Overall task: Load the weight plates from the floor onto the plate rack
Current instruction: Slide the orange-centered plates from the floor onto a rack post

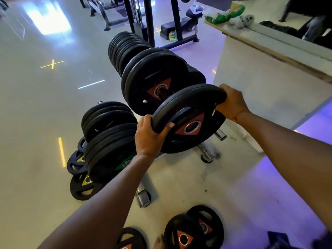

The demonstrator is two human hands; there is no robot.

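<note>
I hold a black weight plate [186,112] with a red triangle round its hub, tilted in the air in front of the plate rack. My left hand [149,136] grips its lower left rim and my right hand [232,102] grips its upper right rim. Just beyond it, black plates with red triangles [152,81] hang on an upper peg of the rack. Lower left pegs carry more black plates [109,141]. Loose plates with red triangles [190,230] lie on the floor near my feet.
Chrome rack feet [142,194] rest on the pale floor. Yellow-marked plates [80,184] lean at the rack's left base. A white counter [269,74] stands close on the right. A row of black plates [124,45] and machine frames stand behind.
</note>
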